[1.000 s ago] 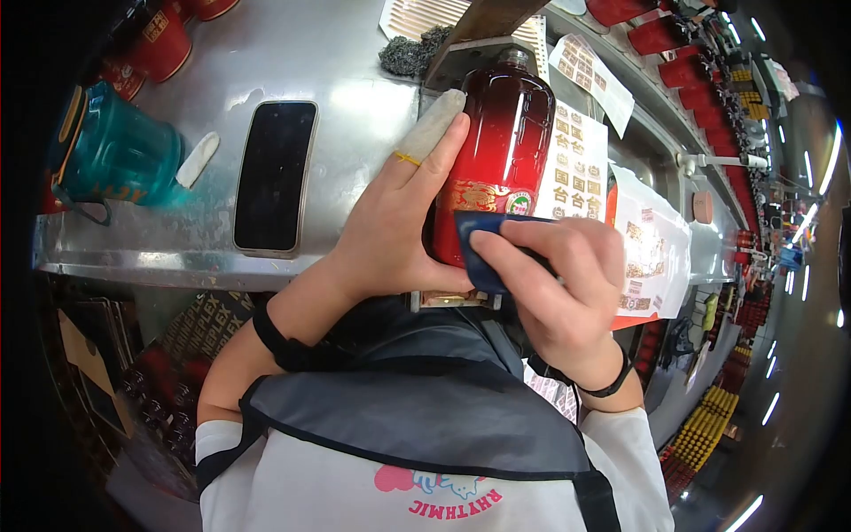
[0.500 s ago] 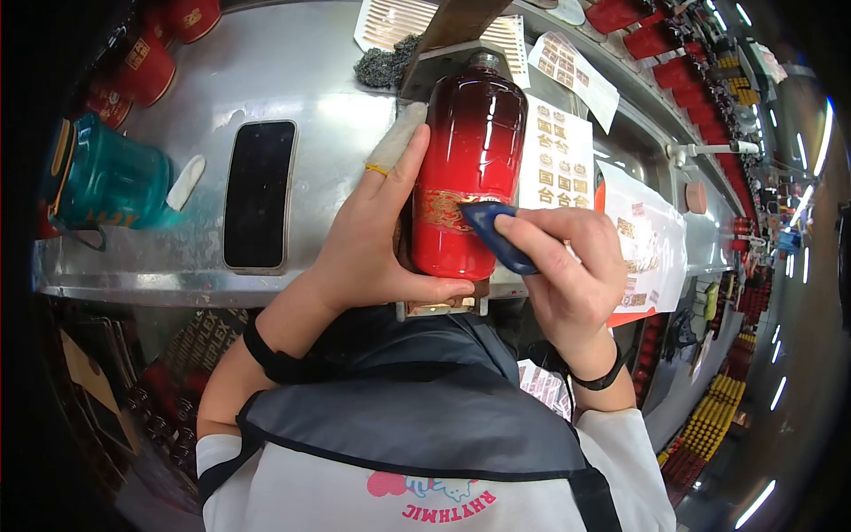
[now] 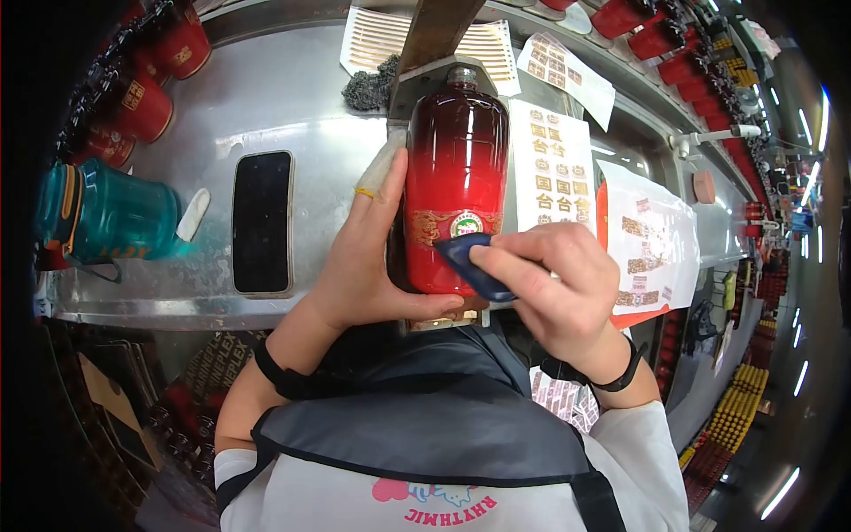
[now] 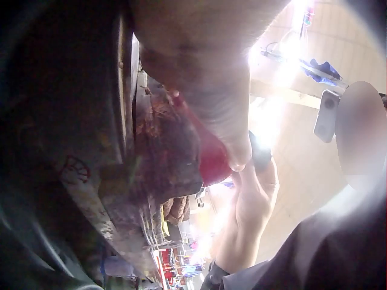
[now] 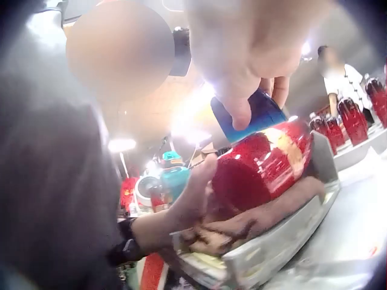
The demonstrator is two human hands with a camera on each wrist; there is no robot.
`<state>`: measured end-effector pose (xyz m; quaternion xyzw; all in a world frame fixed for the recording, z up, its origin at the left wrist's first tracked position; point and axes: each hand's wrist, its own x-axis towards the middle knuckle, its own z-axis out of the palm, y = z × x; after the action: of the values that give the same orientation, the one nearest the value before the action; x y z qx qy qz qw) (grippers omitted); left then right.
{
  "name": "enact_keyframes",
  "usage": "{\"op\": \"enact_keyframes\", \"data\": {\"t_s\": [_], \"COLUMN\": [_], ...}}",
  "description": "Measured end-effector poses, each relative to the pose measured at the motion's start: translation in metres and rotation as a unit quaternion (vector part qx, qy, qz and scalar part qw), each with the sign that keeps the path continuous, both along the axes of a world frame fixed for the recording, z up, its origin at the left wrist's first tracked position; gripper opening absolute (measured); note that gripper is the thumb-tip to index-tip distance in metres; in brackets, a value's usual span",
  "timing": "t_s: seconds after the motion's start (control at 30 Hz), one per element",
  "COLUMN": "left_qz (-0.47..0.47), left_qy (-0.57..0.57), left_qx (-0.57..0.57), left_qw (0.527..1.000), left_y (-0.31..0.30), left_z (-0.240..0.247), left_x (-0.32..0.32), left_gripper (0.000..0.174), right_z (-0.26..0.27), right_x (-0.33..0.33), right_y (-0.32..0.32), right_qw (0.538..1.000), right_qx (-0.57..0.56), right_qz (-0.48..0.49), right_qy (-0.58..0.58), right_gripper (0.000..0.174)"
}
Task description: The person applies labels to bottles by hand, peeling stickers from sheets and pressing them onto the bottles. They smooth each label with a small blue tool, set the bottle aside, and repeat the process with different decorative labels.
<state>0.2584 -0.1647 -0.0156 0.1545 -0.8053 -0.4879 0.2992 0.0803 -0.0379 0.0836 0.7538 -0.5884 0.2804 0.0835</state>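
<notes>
A glossy red bottle (image 3: 456, 168), dark toward its neck, lies in a metal holder with its neck pointing away from the body. Around its lower part runs a gold band with a round green-and-white emblem. My left hand (image 3: 363, 239) grips the bottle's left side and base, thumb across the bottom end; one finger wears a pale cover held by a yellow band. Between thumb and fingers my right hand (image 3: 563, 284) pinches a dark blue flat scraper (image 3: 474, 266), its edge against the bottle by the gold band. In the right wrist view the blue scraper (image 5: 248, 118) touches the bottle (image 5: 260, 169).
A phone (image 3: 263, 222), a white piece (image 3: 193, 215) and a teal jug (image 3: 115, 213) stand or lie at left. Dark steel wool (image 3: 370, 86) is by the holder. Decal sheets (image 3: 554, 168) lie at right. Red bottles (image 3: 142, 106) stand at back left.
The scraper has moved off the emblem to the band's lower edge. The bottle has turned, with the emblem back in sight. The whole view has shifted slightly.
</notes>
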Motion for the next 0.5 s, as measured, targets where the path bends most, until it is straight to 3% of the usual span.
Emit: {"op": "enact_keyframes", "data": {"t_s": [0.13, 0.2, 0.33, 0.4, 0.5], "left_qz": [-0.003, -0.010, -0.002, -0.004, -0.001], "left_qy": [-0.010, -0.009, -0.010, -0.014, -0.007], "left_qx": [-0.007, -0.010, 0.003, 0.019, 0.001], "left_qw": [1.000, 1.000, 1.000, 1.000, 1.000], "left_y": [0.000, -0.001, 0.001, 0.001, 0.000], "left_z": [0.003, 0.003, -0.001, 0.000, -0.002], "left_x": [0.001, 0.001, 0.000, 0.001, 0.001], "left_gripper": [0.133, 0.133, 0.132, 0.132, 0.131], "right_z": [0.003, 0.002, 0.004, 0.003, 0.005], "right_x": [-0.004, 0.009, -0.009, 0.005, -0.012], "right_y": [-0.002, 0.001, -0.004, -0.001, -0.001], "right_qw": [0.999, 1.000, 0.999, 1.000, 0.998], "right_qx": [-0.002, 0.008, -0.005, 0.008, 0.025], "right_qz": [-0.046, 0.022, -0.035, 0.022, -0.050], "right_qy": [0.027, -0.003, 0.038, -0.003, -0.037], "right_gripper": [0.032, 0.032, 0.033, 0.034, 0.035]}}
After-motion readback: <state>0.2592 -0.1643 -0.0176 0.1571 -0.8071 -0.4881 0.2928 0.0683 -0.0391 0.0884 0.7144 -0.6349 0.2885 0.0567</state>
